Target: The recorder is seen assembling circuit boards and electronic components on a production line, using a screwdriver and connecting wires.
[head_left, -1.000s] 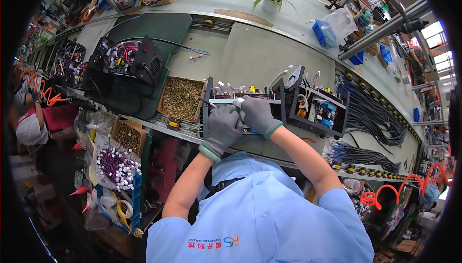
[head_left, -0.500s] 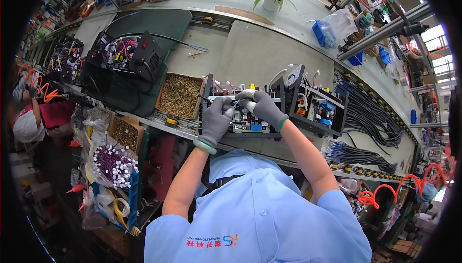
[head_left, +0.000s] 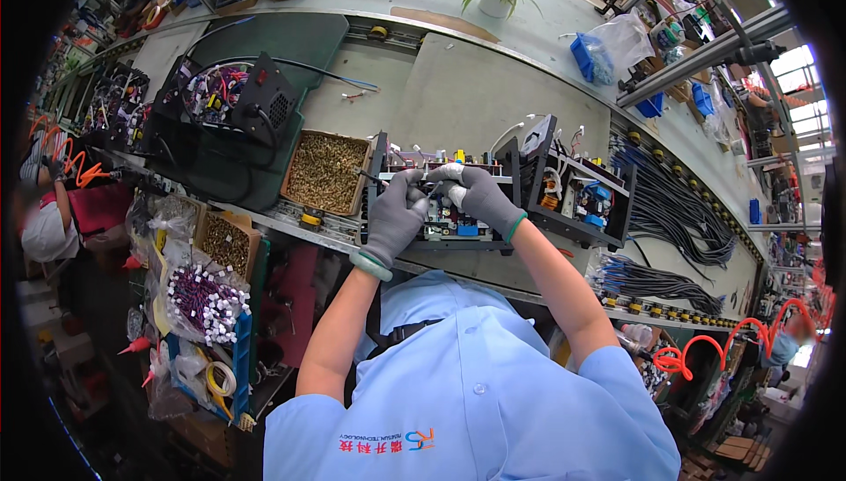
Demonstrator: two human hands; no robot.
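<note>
Both hands wear grey gloves and meet over an open dark metal chassis packed with circuit boards and coloured parts. My left hand is closed at its left side, fingertips bent inward. A short dark cable-like piece sticks out to the left beside those fingers. From the right, my right hand reaches in, its pale fingertips pinched close to the left ones. What lies between the fingertips is hidden. Just left of the chassis stands a box of small brass-coloured parts; a second open chassis stands to the right.
Bundles of black cables lie on the bench at right. A black-cased unit rests on a green mat at left. Purple wires with white connectors fill a bin below. A potted plant stands at the back.
The whole view has shifted slightly. My hands stay over the same chassis, with the fingertips still together; the right fingers have moved only a little.
</note>
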